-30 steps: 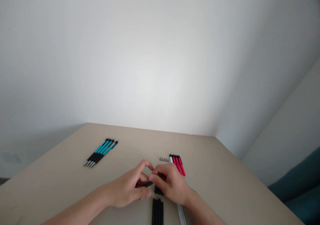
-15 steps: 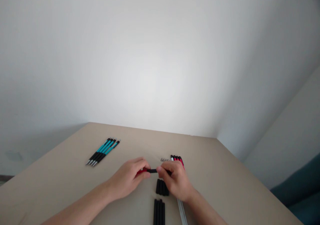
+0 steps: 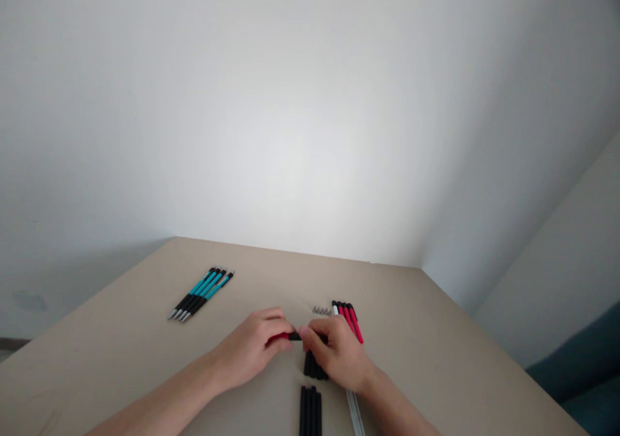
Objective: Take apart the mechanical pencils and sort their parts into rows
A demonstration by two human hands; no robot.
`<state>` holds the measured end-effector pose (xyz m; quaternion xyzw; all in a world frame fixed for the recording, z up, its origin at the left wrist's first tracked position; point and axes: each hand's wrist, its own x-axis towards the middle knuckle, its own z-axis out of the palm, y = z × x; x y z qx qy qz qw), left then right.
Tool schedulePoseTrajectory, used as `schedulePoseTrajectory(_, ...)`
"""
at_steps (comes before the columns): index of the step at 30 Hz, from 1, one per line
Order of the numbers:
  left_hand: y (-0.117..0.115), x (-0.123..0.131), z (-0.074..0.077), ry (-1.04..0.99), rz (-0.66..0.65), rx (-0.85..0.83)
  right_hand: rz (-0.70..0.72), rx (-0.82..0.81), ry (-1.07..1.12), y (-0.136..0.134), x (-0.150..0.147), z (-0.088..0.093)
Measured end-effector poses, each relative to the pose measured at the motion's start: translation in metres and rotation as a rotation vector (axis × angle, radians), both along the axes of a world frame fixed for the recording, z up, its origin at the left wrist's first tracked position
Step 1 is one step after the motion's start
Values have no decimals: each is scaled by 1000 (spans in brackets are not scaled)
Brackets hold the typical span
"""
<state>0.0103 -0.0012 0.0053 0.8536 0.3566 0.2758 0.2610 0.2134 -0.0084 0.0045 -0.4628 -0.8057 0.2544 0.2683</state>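
Between my hands, over the table, is a pen barrel (image 3: 295, 336) with a red end and a black part. My left hand (image 3: 252, 344) is closed around the red end. My right hand (image 3: 338, 351) pinches the black part, its fingers hiding most of that side. Below my right hand lie short black tubes (image 3: 314, 366), partly covered by it. Nearer to me is a row of longer black tubes (image 3: 310, 411). Thin pale refills (image 3: 355, 413) stick out from under my right wrist. Just beyond that hand are red barrels with black ends (image 3: 352, 320).
Small springs (image 3: 321, 310) lie beside the red barrels. Several teal and black pens (image 3: 202, 294) rest side by side at the back left of the beige table (image 3: 145, 352). A white wall (image 3: 290, 132) rises behind, and dark teal cloth (image 3: 581, 358) hangs at the right.
My hands have come closer together and slightly lower, so less of the black part shows between them. More of the red barrels and springs shows beyond my right hand.
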Motion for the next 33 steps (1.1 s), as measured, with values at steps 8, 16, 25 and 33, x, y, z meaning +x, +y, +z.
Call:
schedulePoseTrajectory(8,-3,3,5,26,-5,-52,-13,-79,57,-3,-2,6)
schedulePoseTrajectory(16,-5,4,8,45,-5,-128,18,-14,42,-5,-2,6)
schedulePoseTrajectory(25,-2,-1,10,-45,-18,-590,83,180,-23,-7,-6,6)
schedulePoseTrajectory(33,-4,7,-3,6,96,-146,-28,147,-130,-2,-4,3)
